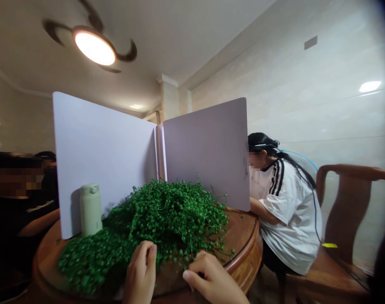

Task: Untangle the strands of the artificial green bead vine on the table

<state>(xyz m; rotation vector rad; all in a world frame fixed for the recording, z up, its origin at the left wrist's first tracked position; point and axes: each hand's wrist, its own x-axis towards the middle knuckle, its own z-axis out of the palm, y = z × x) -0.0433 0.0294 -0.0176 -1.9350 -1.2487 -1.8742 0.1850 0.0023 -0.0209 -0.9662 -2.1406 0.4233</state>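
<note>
A big heap of green beaded artificial sprigs (161, 219) lies on the round wooden table (243, 240). My left hand (141, 272) rests at the heap's near edge, its fingers curled down and pressed into the greenery. Just to the right, my right hand (208, 276) has its fingers bent in a pinch against the sprigs at the heap's front. What sits inside either hand is hidden.
White divider boards (205, 147) stand behind the heap. A pale green flask (90, 209) stands at the left board. A person in a white shirt (287, 211) sits at the right, another person (18, 198) at the left. An empty wooden chair (347, 219) is far right.
</note>
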